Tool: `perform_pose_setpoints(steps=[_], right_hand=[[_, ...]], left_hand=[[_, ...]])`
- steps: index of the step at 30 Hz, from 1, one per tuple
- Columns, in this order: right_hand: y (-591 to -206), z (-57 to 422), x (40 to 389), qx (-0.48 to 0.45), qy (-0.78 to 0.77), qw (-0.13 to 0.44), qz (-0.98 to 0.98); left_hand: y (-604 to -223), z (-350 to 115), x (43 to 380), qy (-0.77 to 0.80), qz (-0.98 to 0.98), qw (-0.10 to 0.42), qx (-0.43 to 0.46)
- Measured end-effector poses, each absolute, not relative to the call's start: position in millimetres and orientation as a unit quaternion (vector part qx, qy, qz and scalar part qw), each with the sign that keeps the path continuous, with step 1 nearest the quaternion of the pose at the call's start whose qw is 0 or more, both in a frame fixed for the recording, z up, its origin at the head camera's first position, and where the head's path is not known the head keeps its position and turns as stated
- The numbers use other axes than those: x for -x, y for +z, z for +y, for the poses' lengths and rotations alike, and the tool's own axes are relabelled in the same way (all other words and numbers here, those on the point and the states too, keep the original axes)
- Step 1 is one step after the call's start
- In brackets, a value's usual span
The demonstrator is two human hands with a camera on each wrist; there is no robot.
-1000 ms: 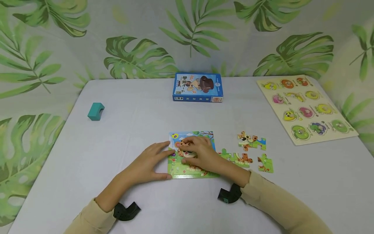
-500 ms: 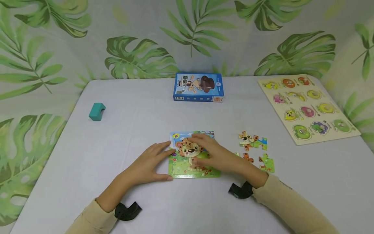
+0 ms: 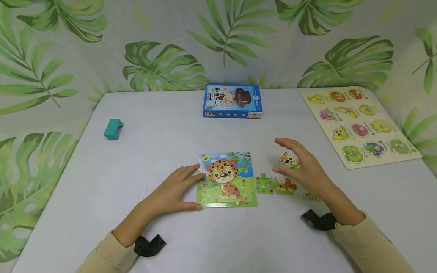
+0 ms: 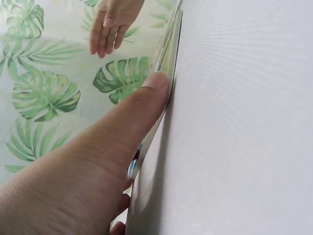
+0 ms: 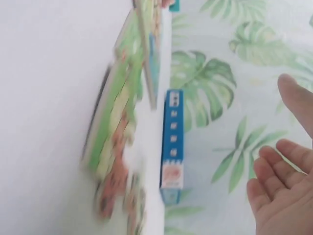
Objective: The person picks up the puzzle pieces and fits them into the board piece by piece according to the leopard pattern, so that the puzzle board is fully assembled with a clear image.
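Observation:
A square leopard picture puzzle (image 3: 246, 185) lies on the white table. My left hand (image 3: 172, 189) rests at its left side, fingertips and thumb at the edge; in the left wrist view the thumb (image 4: 132, 110) lies along the board's edge (image 4: 174, 58). Right of the board are several loose jigsaw pieces: a green one (image 3: 264, 186), a spotted-body one (image 3: 286, 186), a leopard-face one (image 3: 286, 160) and a green corner (image 3: 308, 196). Over them hovers my right hand (image 3: 308, 170), thumb and fingers spread, holding nothing, and partly hiding the face and corner pieces.
At the back of the table is a blue box (image 3: 232, 102). A teal block (image 3: 113, 129) with a notch stands at the left. On the far right lies a cream fruit peg board (image 3: 327, 132). A leaf-print cloth (image 3: 164, 66) hangs behind the table.
My right hand has lifted off the leopard puzzle and moved right, over the loose pieces, with its fingers spreading. My left hand has stayed at the board's left edge.

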State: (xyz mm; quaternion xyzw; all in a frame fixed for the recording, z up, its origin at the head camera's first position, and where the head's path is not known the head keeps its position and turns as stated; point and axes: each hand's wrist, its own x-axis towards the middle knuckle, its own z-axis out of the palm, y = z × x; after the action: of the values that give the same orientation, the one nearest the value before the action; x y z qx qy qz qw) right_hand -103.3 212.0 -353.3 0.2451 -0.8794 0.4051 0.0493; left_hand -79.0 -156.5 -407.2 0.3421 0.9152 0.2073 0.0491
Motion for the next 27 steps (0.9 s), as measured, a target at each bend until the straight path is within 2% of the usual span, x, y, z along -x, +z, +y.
perform_pose_setpoints(steps=[7, 18, 27], right_hand=[[-366.6, 237.9, 103.6, -0.225, 0.390, 0.064, -0.891], [-387.7, 261.7, 112.1, -0.205, 0.393, -0.021, -0.896], [-394.2, 266.3, 118.0, -0.200, 0.363, -0.066, -0.907]], left_hand=[[-406.8, -156.7, 78.9, 0.208, 0.914, 0.047, -0.344], [-409.0, -156.5, 79.7, 0.208, 0.914, 0.048, -0.346], [-409.4, -157.3, 79.7, 0.212, 0.913, 0.046, -0.346]])
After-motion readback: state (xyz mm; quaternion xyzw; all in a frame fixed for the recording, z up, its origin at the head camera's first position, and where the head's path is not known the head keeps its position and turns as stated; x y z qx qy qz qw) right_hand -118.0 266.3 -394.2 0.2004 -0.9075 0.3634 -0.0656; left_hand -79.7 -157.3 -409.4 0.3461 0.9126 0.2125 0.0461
